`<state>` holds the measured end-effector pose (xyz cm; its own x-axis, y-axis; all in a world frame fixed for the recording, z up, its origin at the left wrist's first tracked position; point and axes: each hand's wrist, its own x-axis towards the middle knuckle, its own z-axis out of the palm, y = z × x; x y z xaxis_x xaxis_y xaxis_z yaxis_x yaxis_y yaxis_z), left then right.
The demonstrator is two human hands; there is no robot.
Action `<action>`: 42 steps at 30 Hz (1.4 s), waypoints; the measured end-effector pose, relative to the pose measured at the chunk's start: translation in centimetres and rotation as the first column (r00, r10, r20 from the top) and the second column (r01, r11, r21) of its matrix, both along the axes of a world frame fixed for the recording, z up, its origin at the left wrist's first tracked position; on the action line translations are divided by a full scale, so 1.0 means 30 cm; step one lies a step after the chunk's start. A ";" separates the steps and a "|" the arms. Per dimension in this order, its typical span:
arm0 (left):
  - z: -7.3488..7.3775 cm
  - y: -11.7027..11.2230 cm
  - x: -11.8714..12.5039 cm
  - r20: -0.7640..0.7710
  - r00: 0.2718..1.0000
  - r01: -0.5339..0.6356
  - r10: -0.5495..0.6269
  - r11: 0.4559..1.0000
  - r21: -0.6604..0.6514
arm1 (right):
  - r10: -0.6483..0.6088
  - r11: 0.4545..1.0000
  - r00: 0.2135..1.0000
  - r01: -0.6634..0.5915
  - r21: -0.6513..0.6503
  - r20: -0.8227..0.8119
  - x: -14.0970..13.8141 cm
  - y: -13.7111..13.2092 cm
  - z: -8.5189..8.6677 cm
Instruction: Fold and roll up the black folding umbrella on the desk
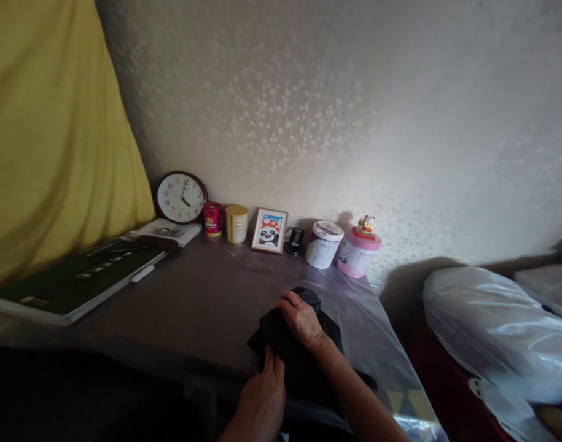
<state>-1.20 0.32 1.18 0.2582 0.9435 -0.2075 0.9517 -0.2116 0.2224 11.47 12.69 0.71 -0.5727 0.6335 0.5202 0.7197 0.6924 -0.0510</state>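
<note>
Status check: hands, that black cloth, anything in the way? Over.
Hands: left hand at near edge of black cloth, right hand on top. Cloth crumpled on plastic-covered table. Along wall, tubs and frame, apart from it.

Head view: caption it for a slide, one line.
Left hand and right hand touch a black cloth on the plastic-covered table.

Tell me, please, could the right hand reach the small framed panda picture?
Probably yes: only bare dark tabletop lies between the right hand, resting on the black cloth, and the small framed panda picture.
</note>
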 end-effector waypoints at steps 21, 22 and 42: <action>-0.076 -0.003 0.016 -0.130 0.992 0.039 -0.005 0.965 0.260 | 0.069 0.998 0.992 -0.069 0.004 -0.105 0.009 -0.117 0.013; -0.091 0.000 0.013 -0.128 0.992 0.050 -0.014 0.958 0.281 | 0.102 0.995 0.988 -0.103 -0.003 -0.112 0.014 -0.155 0.009; -0.167 0.000 0.014 -0.205 0.978 0.066 0.024 0.905 0.421 | 0.117 0.989 0.983 -0.128 -0.070 -0.144 0.115 -0.156 -0.017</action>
<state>-0.77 0.31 -3.84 0.2748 0.9480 0.1606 0.9606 -0.2636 -0.0877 14.91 8.02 0.20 -0.5737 0.6052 0.5519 0.6118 0.7646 -0.2025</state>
